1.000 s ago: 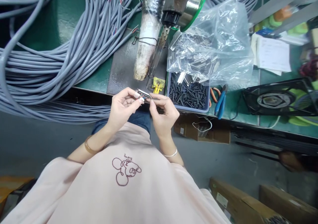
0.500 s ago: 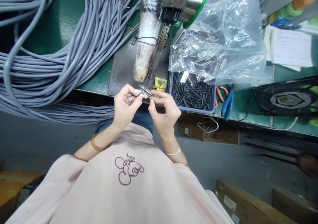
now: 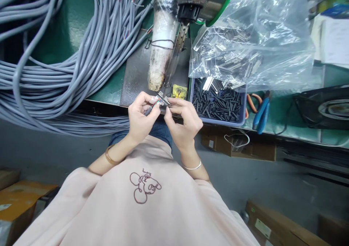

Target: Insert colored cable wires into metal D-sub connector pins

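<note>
My left hand (image 3: pixel 143 115) pinches the end of a grey cable (image 3: pixel 148 110) whose thin coloured wires meet a small metal connector (image 3: pixel 163 99). The fingertips of my right hand (image 3: pixel 185 120) are closed on the connector's right side. Just above my hands are the soldering iron's metal shaft (image 3: pixel 180 42) and a white, scorched tube (image 3: pixel 160 53) bound with dark wire. A small yellow piece (image 3: pixel 179 91) lies just beyond my right fingers.
Bundled grey cables (image 3: pixel 89 60) cover the left. Right of my hands, a blue bin (image 3: pixel 218 121) holds black sleeves, with a plastic bag (image 3: pixel 280 38) of metal connectors over it. Pliers (image 3: pixel 261 115) and a black fan (image 3: pixel 324 107) lie further right.
The connector has turned in my fingers and shows more of its face. The view has shifted slightly, and both hands still hold their places close together.
</note>
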### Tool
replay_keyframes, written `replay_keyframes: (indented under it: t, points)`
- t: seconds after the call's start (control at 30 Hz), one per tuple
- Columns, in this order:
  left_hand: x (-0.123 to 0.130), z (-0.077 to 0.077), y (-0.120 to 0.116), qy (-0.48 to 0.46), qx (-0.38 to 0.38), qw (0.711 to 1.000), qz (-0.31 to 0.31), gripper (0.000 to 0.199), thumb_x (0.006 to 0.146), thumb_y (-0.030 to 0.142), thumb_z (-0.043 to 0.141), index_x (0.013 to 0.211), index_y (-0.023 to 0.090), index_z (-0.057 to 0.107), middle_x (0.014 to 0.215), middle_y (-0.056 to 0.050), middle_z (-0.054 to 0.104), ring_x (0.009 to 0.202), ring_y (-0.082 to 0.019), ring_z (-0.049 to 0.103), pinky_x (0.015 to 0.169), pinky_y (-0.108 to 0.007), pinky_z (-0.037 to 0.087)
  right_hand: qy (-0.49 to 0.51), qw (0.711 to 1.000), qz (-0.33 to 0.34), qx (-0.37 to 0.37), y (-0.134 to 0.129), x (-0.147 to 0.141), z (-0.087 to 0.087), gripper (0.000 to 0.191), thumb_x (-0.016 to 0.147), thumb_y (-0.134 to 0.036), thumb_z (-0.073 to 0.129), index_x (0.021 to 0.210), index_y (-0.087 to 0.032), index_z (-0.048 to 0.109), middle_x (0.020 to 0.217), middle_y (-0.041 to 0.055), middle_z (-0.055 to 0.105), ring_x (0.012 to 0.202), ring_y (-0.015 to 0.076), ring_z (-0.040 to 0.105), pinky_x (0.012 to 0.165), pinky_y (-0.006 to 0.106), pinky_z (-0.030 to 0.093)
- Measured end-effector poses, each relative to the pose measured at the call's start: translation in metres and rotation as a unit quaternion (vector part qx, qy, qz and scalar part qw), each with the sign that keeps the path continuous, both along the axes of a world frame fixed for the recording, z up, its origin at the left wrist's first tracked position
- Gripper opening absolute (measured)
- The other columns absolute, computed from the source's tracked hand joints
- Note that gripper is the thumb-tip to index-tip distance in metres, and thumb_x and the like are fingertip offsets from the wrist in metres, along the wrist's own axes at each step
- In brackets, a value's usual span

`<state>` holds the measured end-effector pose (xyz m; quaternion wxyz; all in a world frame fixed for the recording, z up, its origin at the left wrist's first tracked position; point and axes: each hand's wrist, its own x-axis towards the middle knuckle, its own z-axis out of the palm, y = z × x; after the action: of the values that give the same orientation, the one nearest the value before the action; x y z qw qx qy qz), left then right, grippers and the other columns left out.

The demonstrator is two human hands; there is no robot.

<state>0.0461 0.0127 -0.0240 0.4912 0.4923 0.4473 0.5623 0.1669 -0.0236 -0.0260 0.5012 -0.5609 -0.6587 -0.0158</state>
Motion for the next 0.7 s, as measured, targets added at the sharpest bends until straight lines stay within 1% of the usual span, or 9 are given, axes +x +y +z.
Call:
replay_keyframes:
  t: [0.13, 0.3, 0.5, 0.6, 0.7]
  points:
    - [0.0004, 0.0029, 0.0012, 0.011, 0.014, 1.0, 0.005, 0.011, 0.075, 0.015, 0.07, 0.073, 0.018, 0.059, 0.07, 0.004, 0.062, 0.063, -0.006, 0.06, 0.059, -0.015, 0.051, 0.006, 1.0, 0.004, 0.016, 0.0018, -0.0003, 0.0017, 0.018, 0.088, -0.008, 0.068, 0.084, -0.024, 0.061, 0.1, 0.0019, 0.08, 0.089, 0.0141, 0.077, 0.077, 0.026, 0.064]
    - [-0.0006, 0.0066, 0.0034, 0.022, 0.021, 1.0, 0.003, 0.009, 0.075, 0.016, 0.069, 0.073, 0.019, 0.06, 0.071, 0.003, 0.064, 0.063, -0.007, 0.061, 0.06, -0.016, 0.052, 0.014, 1.0, -0.001, 0.011, 0.0007, -0.0018, 0.0047, 0.018, 0.088, -0.009, 0.069, 0.086, -0.025, 0.063, 0.103, 0.0011, 0.08, 0.093, 0.0151, 0.077, 0.081, 0.028, 0.066]
    - [-0.0033, 0.0053, 0.0033, 0.006, -0.014, 1.0, -0.017, 0.012, 0.07, 0.016, 0.068, 0.07, 0.018, 0.057, 0.07, 0.003, 0.063, 0.059, -0.006, 0.056, 0.055, -0.015, 0.048, -0.006, 1.0, 0.013, 0.021, -0.0025, -0.0007, 0.0032, 0.017, 0.088, -0.009, 0.065, 0.085, -0.025, 0.06, 0.101, 0.0022, 0.08, 0.09, 0.0152, 0.079, 0.078, 0.027, 0.066]
    - [-0.004, 0.0039, 0.001, 0.006, -0.035, 0.999, -0.023, 0.013, 0.069, 0.016, 0.069, 0.07, 0.018, 0.056, 0.07, 0.002, 0.063, 0.059, -0.006, 0.056, 0.055, -0.015, 0.047, -0.024, 0.999, 0.018, 0.022, -0.004, 0.0013, 0.0017, 0.017, 0.088, -0.008, 0.066, 0.085, -0.024, 0.06, 0.099, 0.0034, 0.081, 0.088, 0.0147, 0.079, 0.076, 0.025, 0.065]
    - [-0.0042, 0.0035, -0.0011, 0.001, -0.043, 0.999, -0.028, 0.014, 0.07, 0.017, 0.07, 0.071, 0.018, 0.056, 0.07, 0.003, 0.062, 0.06, -0.006, 0.056, 0.056, -0.015, 0.048, -0.036, 0.999, 0.012, 0.024, -0.0054, 0.0023, 0.0007, 0.016, 0.089, -0.009, 0.068, 0.088, -0.024, 0.063, 0.1, 0.0025, 0.082, 0.088, 0.014, 0.079, 0.075, 0.023, 0.063]
